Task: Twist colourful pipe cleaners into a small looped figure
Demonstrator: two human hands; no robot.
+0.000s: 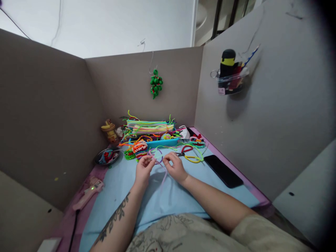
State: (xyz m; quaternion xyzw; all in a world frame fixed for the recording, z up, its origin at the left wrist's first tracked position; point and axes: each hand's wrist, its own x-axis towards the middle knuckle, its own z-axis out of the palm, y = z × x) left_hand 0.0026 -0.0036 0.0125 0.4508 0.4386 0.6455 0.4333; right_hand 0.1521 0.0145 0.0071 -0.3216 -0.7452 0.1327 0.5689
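Observation:
Over the light blue cloth, my left hand [144, 170] pinches a pale pink-purple pipe cleaner [165, 176], one end of which dangles toward me. Close beside it, my right hand [175, 169] is closed in a pinch on a thin pipe cleaner that spans the small gap between the hands. A purple pipe cleaner loop shows just behind the fingertips. Past my right fingers lie pliers [193, 159] with red and yellow handles, partly under loose green stems. Bundles of colourful pipe cleaners [151, 126] rest on a blue tray [168, 142] behind the hands.
At the left are a dark bowl [97, 160] of scraps, a brown-yellow cup [110, 132] and a pink glue gun [90, 194]. A black phone [223, 171] lies right. Grey partitions enclose the table; a green ornament [156, 84] and a tool holder [232, 84] hang there.

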